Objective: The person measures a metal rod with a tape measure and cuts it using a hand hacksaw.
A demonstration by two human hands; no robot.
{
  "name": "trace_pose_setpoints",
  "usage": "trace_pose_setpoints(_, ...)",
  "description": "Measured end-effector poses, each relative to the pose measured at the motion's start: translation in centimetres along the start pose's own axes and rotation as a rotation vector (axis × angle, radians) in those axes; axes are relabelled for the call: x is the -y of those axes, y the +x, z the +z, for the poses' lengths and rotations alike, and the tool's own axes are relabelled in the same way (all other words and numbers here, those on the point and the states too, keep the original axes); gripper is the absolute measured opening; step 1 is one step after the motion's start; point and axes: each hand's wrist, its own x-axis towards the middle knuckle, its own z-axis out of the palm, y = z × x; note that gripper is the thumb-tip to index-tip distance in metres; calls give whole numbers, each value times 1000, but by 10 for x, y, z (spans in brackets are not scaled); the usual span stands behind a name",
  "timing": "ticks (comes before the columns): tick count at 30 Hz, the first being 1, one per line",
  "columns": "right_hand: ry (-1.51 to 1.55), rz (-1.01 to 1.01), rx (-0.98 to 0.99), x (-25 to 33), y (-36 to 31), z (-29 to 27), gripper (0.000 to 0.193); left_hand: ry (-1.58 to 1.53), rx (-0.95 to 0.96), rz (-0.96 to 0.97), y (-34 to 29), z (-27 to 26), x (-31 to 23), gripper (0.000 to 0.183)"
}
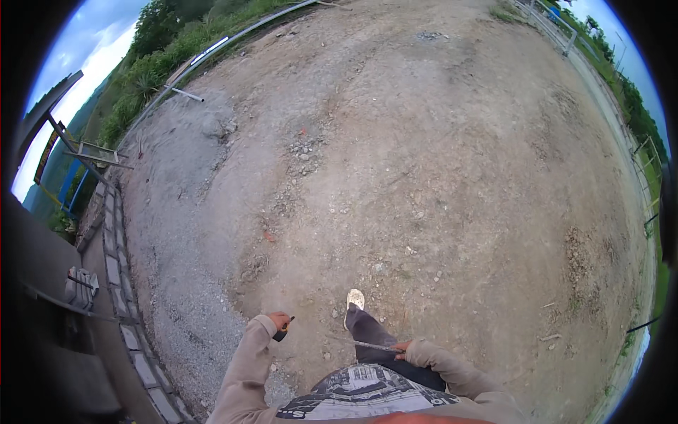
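Observation:
My left hand (278, 319) is closed round a compact black and yellow tape measure (281, 333), held out over the ground left of my body. Near my waist, my right hand (402, 348) grips one end of a thin, mottled grey rod (373, 345). From that hand the rod points left across my dark trouser leg, and its far end fades against the soil. A gap separates the two hands. Below them one pale shoe (355, 299) rests on the dirt. The fingers are partly hidden by the sleeves and the held things.
Bare brown earth (452, 177) with scattered stones spreads ahead. Grey gravel (191, 283) lies to the left, beside a low block wall (113, 272). A small rubble heap (305, 155) sits farther off. Pipes (185, 93) edge the grass, and a concrete kerb (600, 78) curves along the right.

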Motion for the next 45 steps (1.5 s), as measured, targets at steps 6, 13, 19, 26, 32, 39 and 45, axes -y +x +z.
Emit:
trace_pose_setpoints(6,532,234,234,7,76,-158,41,20,405,-146,-2,-1,42,31)
trace_pose_setpoints(13,449,16,-75,2,137,-299,29,-421,459,-412,6,-22,57,30)
trace_pose_setpoints(19,708,123,-172,14,201,-451,30,-421,503,-396,132,-159,124,26)
trace_pose_setpoints(26,626,119,-309,66,228,-611,22,60,339,-223,386,-507,211,21)
trace_pose_setpoints(32,580,172,-325,79,282,-751,19,167,-197,105,548,-746,231,14)
trace_pose_setpoints(39,677,152,-418,40,358,-914,20,-182,77,-299,547,-830,210,26)
trace_pose_setpoints(45,726,193,-404,34,395,-1096,19,-246,611,-555,494,-775,279,27)
